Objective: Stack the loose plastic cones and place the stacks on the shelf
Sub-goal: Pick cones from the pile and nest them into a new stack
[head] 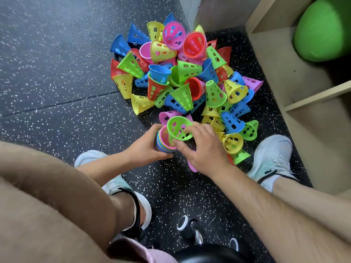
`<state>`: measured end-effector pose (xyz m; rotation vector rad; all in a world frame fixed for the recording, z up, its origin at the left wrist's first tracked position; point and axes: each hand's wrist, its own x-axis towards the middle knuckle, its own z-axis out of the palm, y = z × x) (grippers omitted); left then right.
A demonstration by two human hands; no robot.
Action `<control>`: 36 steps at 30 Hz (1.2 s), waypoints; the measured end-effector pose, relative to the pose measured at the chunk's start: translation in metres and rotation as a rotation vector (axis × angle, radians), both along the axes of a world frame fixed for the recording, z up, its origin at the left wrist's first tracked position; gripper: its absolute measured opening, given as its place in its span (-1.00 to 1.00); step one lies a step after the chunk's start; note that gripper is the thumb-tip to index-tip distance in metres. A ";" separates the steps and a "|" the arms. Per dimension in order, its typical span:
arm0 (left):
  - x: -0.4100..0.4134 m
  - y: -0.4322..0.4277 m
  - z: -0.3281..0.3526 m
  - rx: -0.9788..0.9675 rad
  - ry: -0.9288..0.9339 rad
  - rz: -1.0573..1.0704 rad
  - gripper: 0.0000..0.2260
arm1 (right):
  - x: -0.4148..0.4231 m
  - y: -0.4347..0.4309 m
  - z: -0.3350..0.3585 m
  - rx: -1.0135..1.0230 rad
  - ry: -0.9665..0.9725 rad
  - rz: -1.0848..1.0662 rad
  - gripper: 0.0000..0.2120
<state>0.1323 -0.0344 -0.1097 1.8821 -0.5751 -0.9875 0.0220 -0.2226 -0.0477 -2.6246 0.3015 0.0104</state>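
Speckled floor; cone pile nr shelf, green ball inside.

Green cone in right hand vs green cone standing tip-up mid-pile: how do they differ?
The held green perforated plastic cone is gripped by the right hand; the pile's green plastic cone is untouched. The held cone's wide mouth faces up, over the cone stack in the left hand; the pile cone's narrow tip points up. Both green, with cut-out holes.
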 end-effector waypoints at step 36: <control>-0.007 -0.004 -0.002 0.001 -0.053 -0.056 -0.28 | -0.011 -0.012 0.011 0.429 -0.121 -0.356 -0.29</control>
